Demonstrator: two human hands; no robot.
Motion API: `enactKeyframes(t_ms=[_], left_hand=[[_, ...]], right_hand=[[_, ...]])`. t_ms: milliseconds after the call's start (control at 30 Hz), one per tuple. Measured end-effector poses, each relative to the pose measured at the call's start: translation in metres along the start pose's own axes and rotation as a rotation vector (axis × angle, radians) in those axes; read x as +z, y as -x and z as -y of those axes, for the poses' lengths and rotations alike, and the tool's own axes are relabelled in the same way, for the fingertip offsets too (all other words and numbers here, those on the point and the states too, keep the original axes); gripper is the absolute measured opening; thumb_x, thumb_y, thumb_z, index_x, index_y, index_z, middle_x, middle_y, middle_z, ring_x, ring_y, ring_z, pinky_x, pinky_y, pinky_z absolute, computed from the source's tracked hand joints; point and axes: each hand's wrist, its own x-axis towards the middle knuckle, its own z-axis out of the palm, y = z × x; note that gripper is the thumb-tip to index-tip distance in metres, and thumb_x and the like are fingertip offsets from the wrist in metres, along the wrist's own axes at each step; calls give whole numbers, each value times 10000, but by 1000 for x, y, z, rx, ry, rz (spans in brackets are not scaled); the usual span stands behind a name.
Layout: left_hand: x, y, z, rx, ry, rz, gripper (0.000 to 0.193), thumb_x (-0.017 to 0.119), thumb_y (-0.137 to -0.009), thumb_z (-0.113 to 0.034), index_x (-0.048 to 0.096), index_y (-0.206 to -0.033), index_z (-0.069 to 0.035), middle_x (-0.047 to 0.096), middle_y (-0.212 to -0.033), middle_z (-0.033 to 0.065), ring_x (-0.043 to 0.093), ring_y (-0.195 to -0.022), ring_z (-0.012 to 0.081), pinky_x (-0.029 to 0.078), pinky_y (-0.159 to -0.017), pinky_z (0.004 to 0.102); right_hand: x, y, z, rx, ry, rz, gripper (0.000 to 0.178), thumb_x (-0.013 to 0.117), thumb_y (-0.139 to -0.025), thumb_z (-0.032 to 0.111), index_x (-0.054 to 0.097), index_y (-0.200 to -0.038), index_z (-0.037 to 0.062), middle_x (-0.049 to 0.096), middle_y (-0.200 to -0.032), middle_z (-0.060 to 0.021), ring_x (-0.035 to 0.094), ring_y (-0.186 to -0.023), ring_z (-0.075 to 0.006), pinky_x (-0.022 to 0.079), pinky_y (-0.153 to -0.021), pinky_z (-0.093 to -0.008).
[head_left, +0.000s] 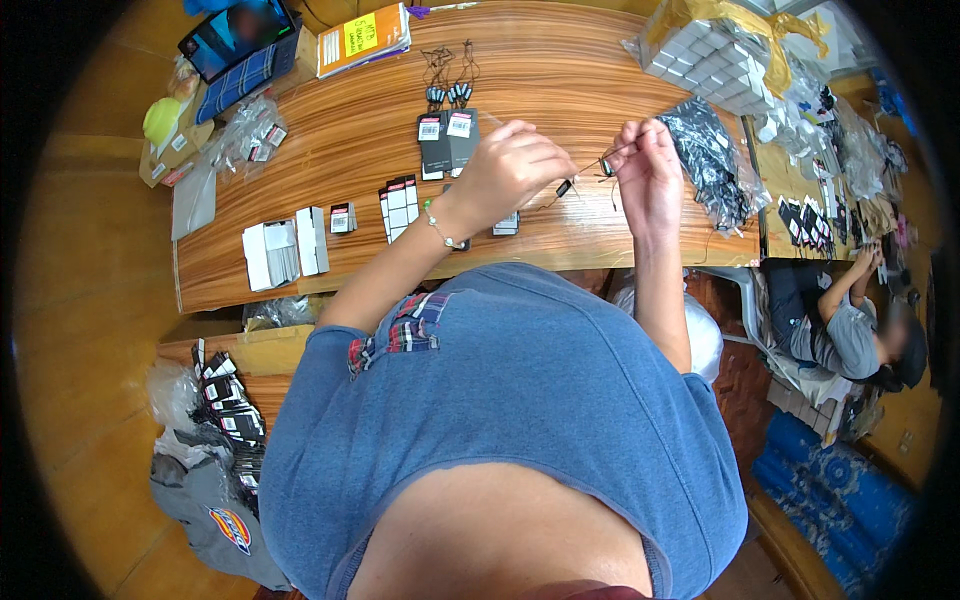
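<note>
Bright, fairly even light spreads over the wood-grained surface (580, 65), its stripes crisp. White glints break across the crinkled plastic bag (705, 150), while the reddish-brown floor (745, 390) sits dimmer. The thin dark cord (603, 160) is hard to trace. A blur smudges the tablet screen (225, 45); edges bow outward, and black swallows the corners.
</note>
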Motion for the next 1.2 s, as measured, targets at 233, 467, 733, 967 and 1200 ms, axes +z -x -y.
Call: enactKeyframes(t_ms=[233,467,733,967,1200], left_hand=[[2,-1,1,-262,501,-38,18,533,-775,8,547,-785,13,600,-803,98,592,-708,210,473,-656,302],[3,-3,-10,-341,548,-46,156,682,-729,-114,578,-769,-5,599,-807,92,585,-751,186,465,-693,288],[-3,-7,-8,-268,328,-239,182,718,-700,-139,625,-806,-25,595,-884,76,581,-813,198,455,-725,285],[-17,-12,-9,-560,693,-189,145,675,-751,-76,644,-875,-8,652,-809,58,611,-740,109,492,-673,228],[-13,-11,-9,-641,905,-168,163,636,-783,-52,644,-930,20,659,-830,69,611,-756,94,495,-687,213]], right_hand=[[3,-8,3,127,-669,247,74,444,-917,148,459,-928,75,396,-728,-4,373,-661,-112,349,-653,-259],[17,-6,-4,220,-858,244,85,454,-916,149,467,-934,67,410,-739,-6,384,-677,-110,365,-668,-252],[23,1,8,50,-64,141,103,518,-882,104,507,-963,41,504,-772,-26,452,-676,-99,399,-645,-234],[41,15,13,31,601,127,169,582,-811,-2,519,-967,6,580,-760,-24,546,-696,-74,433,-621,-197],[41,13,10,48,673,133,147,580,-808,-3,498,-928,15,578,-735,-12,541,-678,-66,425,-614,-188]])
